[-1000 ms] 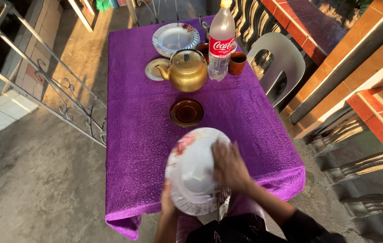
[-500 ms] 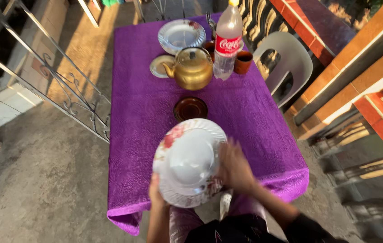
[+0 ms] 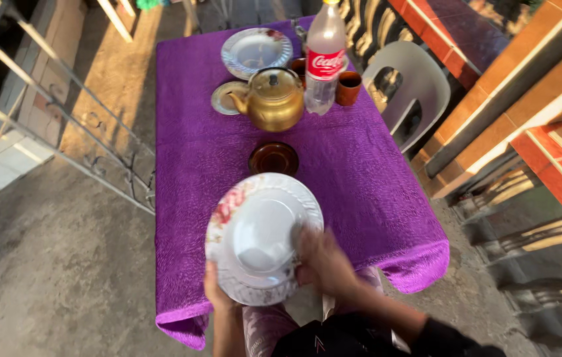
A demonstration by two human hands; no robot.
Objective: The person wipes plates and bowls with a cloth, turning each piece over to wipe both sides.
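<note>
A white plate with pink flowers on its rim (image 3: 259, 233) is held tilted over the near end of the purple-clothed table (image 3: 360, 172). My left hand (image 3: 213, 289) grips its lower left edge from underneath. My right hand (image 3: 322, 260) rests on its lower right rim, fingers spread over the surface. Just beyond the plate sits a small dark brown saucer (image 3: 274, 158).
Farther back stand a golden kettle (image 3: 271, 100), a clear plastic bottle with a red label (image 3: 324, 59), a brown cup (image 3: 348, 87), a small saucer (image 3: 223, 98) and another flowered plate (image 3: 256, 51). A white plastic chair (image 3: 403, 89) is right; a metal railing (image 3: 49, 112) left.
The plate has shifted left and slightly down in my hands. My right hand slid from the plate's right side to its lower right rim.
</note>
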